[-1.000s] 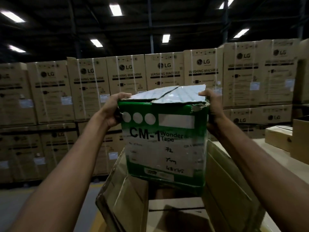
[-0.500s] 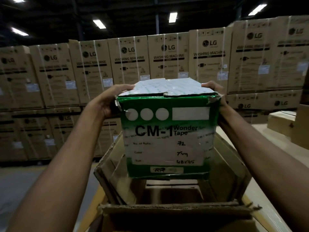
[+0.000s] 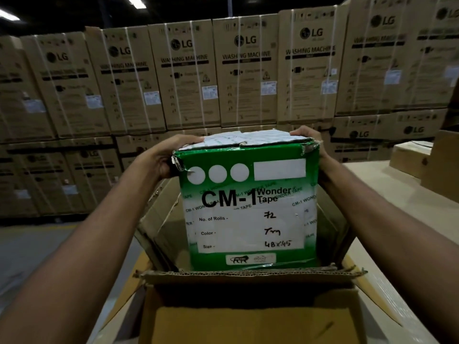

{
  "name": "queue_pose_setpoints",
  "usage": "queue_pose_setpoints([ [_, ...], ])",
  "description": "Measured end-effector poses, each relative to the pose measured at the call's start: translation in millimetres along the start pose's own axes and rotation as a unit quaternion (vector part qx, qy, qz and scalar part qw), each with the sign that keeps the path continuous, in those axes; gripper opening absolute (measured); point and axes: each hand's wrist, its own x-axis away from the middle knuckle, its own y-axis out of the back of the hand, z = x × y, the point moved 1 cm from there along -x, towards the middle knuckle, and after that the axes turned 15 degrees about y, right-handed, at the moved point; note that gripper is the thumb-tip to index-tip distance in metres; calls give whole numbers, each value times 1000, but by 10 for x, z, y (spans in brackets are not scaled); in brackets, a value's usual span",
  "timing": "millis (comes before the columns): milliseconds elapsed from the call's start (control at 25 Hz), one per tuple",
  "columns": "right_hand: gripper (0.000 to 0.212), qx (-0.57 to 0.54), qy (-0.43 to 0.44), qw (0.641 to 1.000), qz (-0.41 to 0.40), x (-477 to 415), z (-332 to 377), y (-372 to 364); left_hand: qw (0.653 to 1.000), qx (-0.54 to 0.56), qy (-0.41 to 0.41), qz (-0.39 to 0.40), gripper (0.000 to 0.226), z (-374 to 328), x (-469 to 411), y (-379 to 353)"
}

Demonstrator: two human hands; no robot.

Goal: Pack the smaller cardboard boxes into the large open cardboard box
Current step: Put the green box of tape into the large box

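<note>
— How are the arms and hands sitting?
— Both arms are stretching straight forward. The left hand [image 3: 164, 157] is gripping the upper left corner of the green tape box [image 3: 248, 207], fingers curling over the top edge. The right hand [image 3: 310, 142] is clasping the upper right corner, fingers wrapping over the top. Most of that hand is hiding behind the box.
— Where is the box?
— It is standing upright with its lower part inside the large open cardboard box [image 3: 164, 219], between the raised side flaps. The near flap is covering its bottom edge, so I cannot tell whether it is resting on anything.
— How is it looking?
— It is showing a green face with a white panel reading "CM-1 Wonder Tape", plus handwritten entries for rolls, color and size. Three white circles and a white rectangle are running along the top band. Both upper front corners are looking torn, and the pale top flaps are lying closed.
— Anything around it?
— Strapped washing machine cartons [image 3: 246, 70] are filling the background.
</note>
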Motion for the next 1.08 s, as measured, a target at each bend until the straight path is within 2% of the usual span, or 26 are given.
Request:
queue_pose_setpoints([
  [160,35,85,-22,996,-7,-30,-161,180,1000,-30,8,3,44,158,-207,-23],
  [280,55,164,-33,986,-17,-133,-209,230,999,-48,11,-13,43,213,-327,-62],
  [320,51,194,-40,980,4,-136,-239,236,998,-60,16,-22,41,239,-364,-85],
  [400,19,243,-84,964,63,-79,-330,196,993,-98,46,-47,38,344,-438,-105],
  [440,20,249,-110,959,81,-44,-418,184,989,-121,65,-53,39,416,-469,-113],
  [480,33,263,-133,951,95,-32,-512,190,985,-145,81,-49,42,487,-501,-121],
  [520,37,287,-151,940,102,7,-555,177,980,-170,95,-43,45,548,-525,-135],
  [560,30,311,-163,931,97,34,-600,161,975,-192,107,-37,49,599,-550,-143],
  [600,9,324,-181,924,97,107,-625,127,970,-214,114,-35,50,652,-585,-141],
  [680,17,360,-192,909,87,200,-793,83,958,-253,135,-25,51,776,-636,-112],
  [760,12,380,-159,903,125,309,-963,7,952,-261,158,0,53,896,-646,-41],
  [840,29,384,-130,903,142,307,-1078,-10,952,-259,162,15,52,958,-608,34],
  [920,39,420,-116,888,148,265,-1113,-19,947,-287,141,-11,46,976,-587,53],
  [1000,55,497,-93,846,168,259,-1153,-15,944,-307,120,-26,46,977,-599,29],
  [1080,55,565,-84,798,190,284,-1125,-44,943,-315,106,-28,42,981,-591,1],
])
